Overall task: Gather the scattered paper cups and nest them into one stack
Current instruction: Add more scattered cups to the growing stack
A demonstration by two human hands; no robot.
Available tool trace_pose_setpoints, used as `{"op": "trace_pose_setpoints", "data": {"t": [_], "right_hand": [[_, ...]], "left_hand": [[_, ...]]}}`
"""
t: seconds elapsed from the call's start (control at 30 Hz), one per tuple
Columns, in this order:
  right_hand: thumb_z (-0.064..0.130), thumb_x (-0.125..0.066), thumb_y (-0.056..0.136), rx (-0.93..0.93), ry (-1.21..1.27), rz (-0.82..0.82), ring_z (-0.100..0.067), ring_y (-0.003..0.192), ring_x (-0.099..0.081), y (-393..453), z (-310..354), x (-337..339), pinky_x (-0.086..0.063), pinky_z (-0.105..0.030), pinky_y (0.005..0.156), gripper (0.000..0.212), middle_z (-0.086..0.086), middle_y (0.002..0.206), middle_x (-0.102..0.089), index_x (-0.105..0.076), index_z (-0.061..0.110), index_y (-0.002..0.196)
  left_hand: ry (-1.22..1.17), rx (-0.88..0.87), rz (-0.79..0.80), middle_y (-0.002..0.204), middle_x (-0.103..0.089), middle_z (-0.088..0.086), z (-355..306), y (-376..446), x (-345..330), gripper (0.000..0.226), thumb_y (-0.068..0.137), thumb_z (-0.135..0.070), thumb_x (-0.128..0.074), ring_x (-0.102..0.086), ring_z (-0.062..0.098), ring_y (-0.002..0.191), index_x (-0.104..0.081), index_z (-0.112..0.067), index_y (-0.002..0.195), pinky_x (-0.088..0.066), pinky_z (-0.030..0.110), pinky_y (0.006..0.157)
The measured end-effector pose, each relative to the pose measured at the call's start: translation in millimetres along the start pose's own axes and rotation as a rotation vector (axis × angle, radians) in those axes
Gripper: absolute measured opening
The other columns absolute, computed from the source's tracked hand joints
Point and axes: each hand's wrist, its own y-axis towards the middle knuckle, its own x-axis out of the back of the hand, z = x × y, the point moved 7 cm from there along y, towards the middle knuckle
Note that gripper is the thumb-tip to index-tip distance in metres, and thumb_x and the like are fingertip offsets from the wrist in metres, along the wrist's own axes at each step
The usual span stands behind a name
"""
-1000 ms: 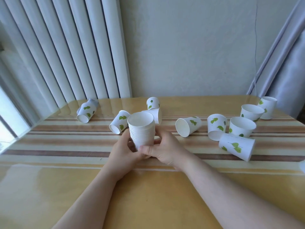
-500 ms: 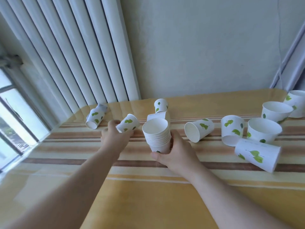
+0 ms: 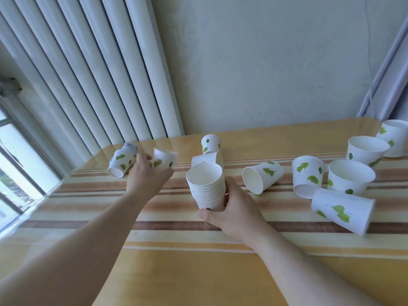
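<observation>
A stack of nested white paper cups [image 3: 206,186] stands upright mid-table, gripped low down by my right hand [image 3: 234,208]. Further left, my left hand [image 3: 144,175] holds a single leaf-printed cup [image 3: 164,160], blurred and lifted off the table. Another cup [image 3: 120,161] lies on its side at the far left. Behind the stack one cup [image 3: 207,159] lies on its side and one [image 3: 210,143] stands upside down. To the right, a cup [image 3: 261,176] lies tipped, with several more cups [image 3: 351,175] beyond it, upright, inverted or lying.
The table [image 3: 198,272] has a glossy yellow top with brown stripes. White radiator-like pipes [image 3: 99,74] and a wall rise behind it. A window [image 3: 15,162] is at the left, a curtain [image 3: 393,74] at the right.
My left hand left the stack, reached left and picked up the single cup. My right hand kept hold of the stack and set it lower on the table. The camera turned left.
</observation>
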Motion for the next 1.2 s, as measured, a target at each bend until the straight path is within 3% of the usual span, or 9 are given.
{"op": "trace_pose_setpoints", "data": {"t": [0.1,0.23,0.33,0.5,0.7,0.8,0.93,1.1,1.2], "right_hand": [[0.044,-0.091,0.073,0.000,0.011,-0.001,0.002,0.100,-0.068,-0.7,1.0,0.2,-0.058,-0.033,0.088,0.059,0.023,0.107,-0.072,-0.052,0.045,0.117],[0.043,-0.092,0.072,0.015,0.030,-0.037,0.000,0.094,-0.069,-1.2,2.1,1.0,-0.061,-0.036,0.084,0.055,0.019,0.103,-0.073,-0.056,0.042,0.114],[0.040,-0.093,0.072,0.048,0.055,-0.153,0.002,0.095,-0.066,-2.2,5.1,7.8,-0.058,-0.028,0.081,0.056,0.018,0.106,-0.073,-0.060,0.042,0.117],[0.041,-0.093,0.073,0.073,0.007,-0.233,0.006,0.095,-0.063,-2.0,7.5,16.5,-0.047,-0.011,0.069,0.054,0.020,0.101,-0.072,-0.064,0.039,0.118],[0.048,-0.091,0.070,0.012,-0.020,-0.201,0.000,0.088,-0.068,1.7,-1.3,13.1,-0.057,-0.027,0.071,0.052,0.016,0.098,-0.074,-0.064,0.040,0.114],[0.049,-0.091,0.068,-0.001,-0.027,-0.197,0.001,0.088,-0.069,2.6,-2.9,12.8,-0.058,-0.028,0.073,0.053,0.018,0.097,-0.074,-0.062,0.041,0.112],[0.048,-0.091,0.069,0.018,-0.039,-0.174,0.006,0.089,-0.066,4.7,-2.9,8.4,-0.054,-0.025,0.071,0.053,0.022,0.097,-0.073,-0.062,0.042,0.112],[0.045,-0.092,0.070,0.027,-0.043,-0.175,0.007,0.092,-0.063,7.1,-2.3,7.0,-0.050,-0.024,0.070,0.051,0.021,0.095,-0.073,-0.062,0.042,0.110],[0.046,-0.092,0.070,0.012,-0.033,-0.161,0.005,0.090,-0.064,8.3,-3.9,6.6,-0.053,-0.025,0.071,0.050,0.020,0.095,-0.073,-0.062,0.041,0.110]], "left_hand": [[-0.712,0.091,0.091,0.112,-0.072,0.001,-23.4,-23.3,4.4,0.073,0.075,-0.042,-0.088,-0.071,0.032,0.115,-0.055,-0.017,0.134,-0.058,0.040,0.090],[-1.131,-0.140,0.318,0.106,-0.080,0.006,-85.2,-62.4,18.3,0.033,0.083,-0.021,-0.078,-0.077,0.027,0.111,-0.070,-0.011,0.114,-0.062,0.033,0.092],[-0.987,-0.330,0.397,0.112,-0.079,0.015,-106.0,-83.0,20.7,0.049,0.082,-0.024,-0.084,-0.075,0.030,0.110,-0.069,-0.001,0.122,-0.061,0.041,0.097],[-0.833,-0.233,0.468,0.131,-0.075,0.016,-88.7,-87.3,-5.6,0.084,0.070,-0.030,-0.098,-0.070,0.035,0.126,-0.058,-0.014,0.141,-0.054,0.062,0.108],[-0.753,-0.265,0.578,0.148,-0.067,0.005,-64.8,-83.2,-24.0,0.089,0.075,-0.051,-0.094,-0.058,0.029,0.143,-0.056,-0.025,0.151,-0.046,0.060,0.117],[-0.602,-0.217,0.400,0.142,-0.069,-0.010,-33.3,-66.7,-11.3,0.075,0.071,-0.063,-0.088,-0.060,0.011,0.138,-0.062,-0.045,0.139,-0.050,0.042,0.113],[-0.335,0.029,-0.125,0.132,-0.059,-0.009,38.2,-18.2,30.8,0.030,0.090,-0.031,-0.075,-0.057,0.019,0.129,-0.069,-0.041,0.117,-0.051,0.034,0.098],[-0.117,0.245,-0.207,0.163,-0.026,0.008,102.6,38.7,44.2,0.078,0.091,-0.040,-0.072,-0.031,0.034,0.151,-0.034,-0.040,0.159,-0.037,0.051,0.120],[-0.006,0.341,-0.104,0.162,-0.037,0.017,126.0,65.2,32.2,0.097,0.092,-0.066,-0.063,-0.043,0.044,0.145,-0.006,-0.047,0.168,-0.041,0.056,0.115]]}}
